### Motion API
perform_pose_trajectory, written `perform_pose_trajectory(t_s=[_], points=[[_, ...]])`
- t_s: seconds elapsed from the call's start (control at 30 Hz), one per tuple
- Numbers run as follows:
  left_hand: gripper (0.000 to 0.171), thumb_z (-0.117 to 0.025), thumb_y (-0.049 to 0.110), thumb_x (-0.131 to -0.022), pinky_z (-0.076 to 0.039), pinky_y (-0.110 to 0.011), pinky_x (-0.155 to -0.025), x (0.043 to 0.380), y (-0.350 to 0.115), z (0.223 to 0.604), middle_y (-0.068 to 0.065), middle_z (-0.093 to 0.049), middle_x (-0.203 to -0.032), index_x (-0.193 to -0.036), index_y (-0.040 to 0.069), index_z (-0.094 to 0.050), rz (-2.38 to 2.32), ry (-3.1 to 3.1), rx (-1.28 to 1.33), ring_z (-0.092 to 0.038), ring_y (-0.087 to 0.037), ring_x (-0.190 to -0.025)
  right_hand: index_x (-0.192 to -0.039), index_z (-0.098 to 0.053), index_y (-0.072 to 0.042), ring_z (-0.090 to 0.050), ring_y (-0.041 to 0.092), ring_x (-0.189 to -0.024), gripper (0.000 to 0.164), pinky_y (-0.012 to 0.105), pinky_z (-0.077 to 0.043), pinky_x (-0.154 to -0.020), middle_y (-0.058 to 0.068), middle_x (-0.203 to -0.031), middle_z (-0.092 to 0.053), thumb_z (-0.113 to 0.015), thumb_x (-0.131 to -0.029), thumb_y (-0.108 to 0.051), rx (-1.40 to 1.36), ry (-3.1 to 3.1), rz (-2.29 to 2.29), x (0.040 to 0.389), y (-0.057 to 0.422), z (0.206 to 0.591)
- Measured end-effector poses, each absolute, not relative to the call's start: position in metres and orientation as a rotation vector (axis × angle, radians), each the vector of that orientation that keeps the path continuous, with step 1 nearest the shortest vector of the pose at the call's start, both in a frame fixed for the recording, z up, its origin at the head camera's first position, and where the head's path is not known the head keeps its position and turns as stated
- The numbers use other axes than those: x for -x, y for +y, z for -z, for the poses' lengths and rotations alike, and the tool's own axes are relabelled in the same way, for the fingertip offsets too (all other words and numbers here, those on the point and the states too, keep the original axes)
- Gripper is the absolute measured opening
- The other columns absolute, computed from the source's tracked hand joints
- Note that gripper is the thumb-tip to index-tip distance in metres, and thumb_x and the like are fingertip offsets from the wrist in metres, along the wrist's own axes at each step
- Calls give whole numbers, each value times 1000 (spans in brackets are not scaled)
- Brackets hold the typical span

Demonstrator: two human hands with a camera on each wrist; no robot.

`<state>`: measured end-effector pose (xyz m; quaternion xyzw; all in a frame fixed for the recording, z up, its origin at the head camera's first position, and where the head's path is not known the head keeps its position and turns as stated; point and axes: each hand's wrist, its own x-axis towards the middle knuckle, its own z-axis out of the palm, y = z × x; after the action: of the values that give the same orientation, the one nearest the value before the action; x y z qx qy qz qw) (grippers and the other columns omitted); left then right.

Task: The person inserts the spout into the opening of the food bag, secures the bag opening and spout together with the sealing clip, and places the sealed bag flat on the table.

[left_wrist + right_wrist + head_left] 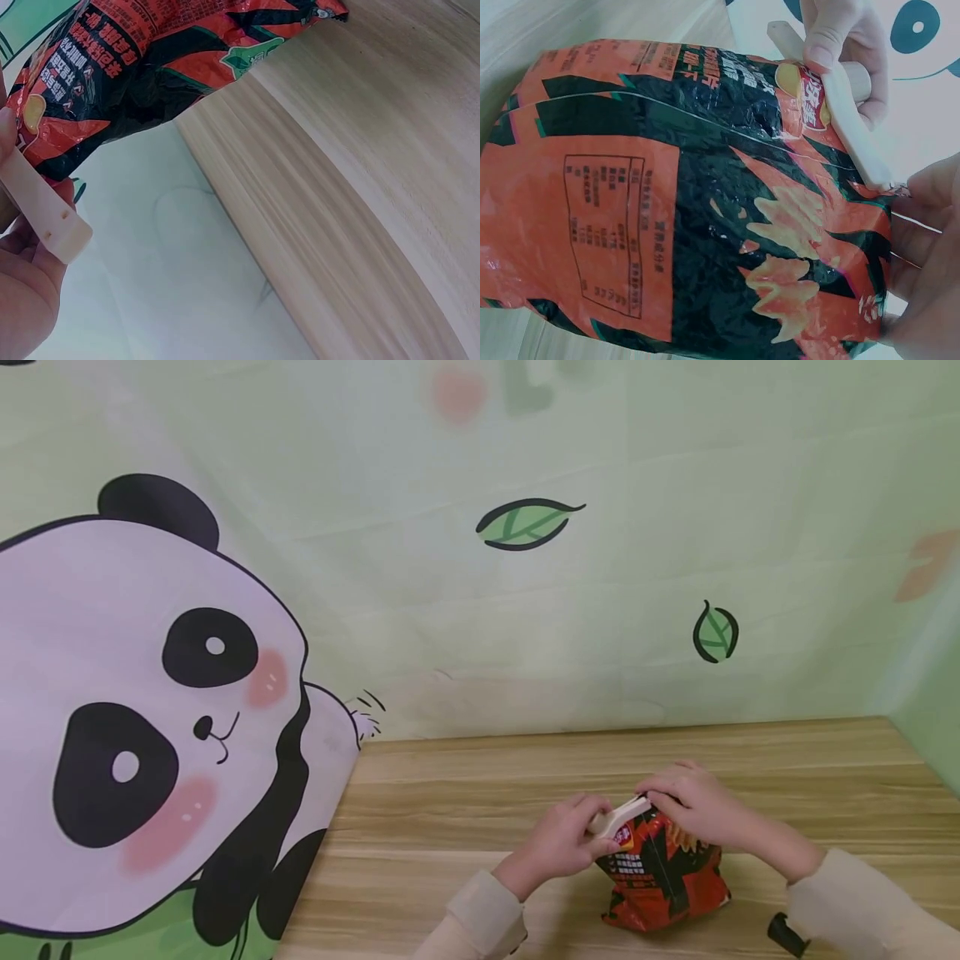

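Note:
A red and black chip bag (667, 885) stands on the wooden table, its top edge between the two hands. Along that edge lies a long white bag clip (624, 816). My left hand (561, 839) pinches the clip near one end, thumb on the near side, as the right wrist view shows; a round cream-coloured part sits behind the clip (855, 139) there. My right hand (705, 806) grips the bag's top corner at the clip's other end. In the left wrist view the clip's end (49, 210) sticks out past the fingers. Whether the clip is fastened is hard to tell.
A small black object (786, 935) lies on the table (450, 818) near my right sleeve. Behind the table hangs a pale green cloth (420, 568) with printed leaves and a large panda (187, 710) on the left.

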<state>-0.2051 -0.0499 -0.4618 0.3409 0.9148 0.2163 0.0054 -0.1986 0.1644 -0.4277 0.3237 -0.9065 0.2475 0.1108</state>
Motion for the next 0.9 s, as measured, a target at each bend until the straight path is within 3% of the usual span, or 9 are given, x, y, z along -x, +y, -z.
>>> perform_pose_trajectory(t_s=[0.33,0.67,0.9], points=[[38,-63,39,-78,-36,-11,-57,206,-52,462,5,-56,-93,-107,17,-52,-693,2865,-1071,-46,-1,-69,-97,-66,-7,-59,24,-89,18,51,-35,-88,1,-92,-67,-54,-84,-4,-961,-2643,-757,202,169,428],[37,-64,38,-78,-36,-10,-56,206,-53,462,6,-55,-90,-106,18,-51,-722,2861,-1108,-45,-1,-68,-93,-67,-10,-61,19,-84,14,53,-35,-87,-2,-87,-68,-55,-86,-13,-975,-2667,-779,204,172,429],[37,-64,39,-77,-36,-10,-57,207,-52,465,7,-55,-89,-105,18,-52,-727,2875,-1126,-46,0,-68,-94,-67,-11,-55,16,-80,14,41,-39,-75,-5,-86,-66,-56,-85,-16,-956,-2697,-778,204,174,430]])
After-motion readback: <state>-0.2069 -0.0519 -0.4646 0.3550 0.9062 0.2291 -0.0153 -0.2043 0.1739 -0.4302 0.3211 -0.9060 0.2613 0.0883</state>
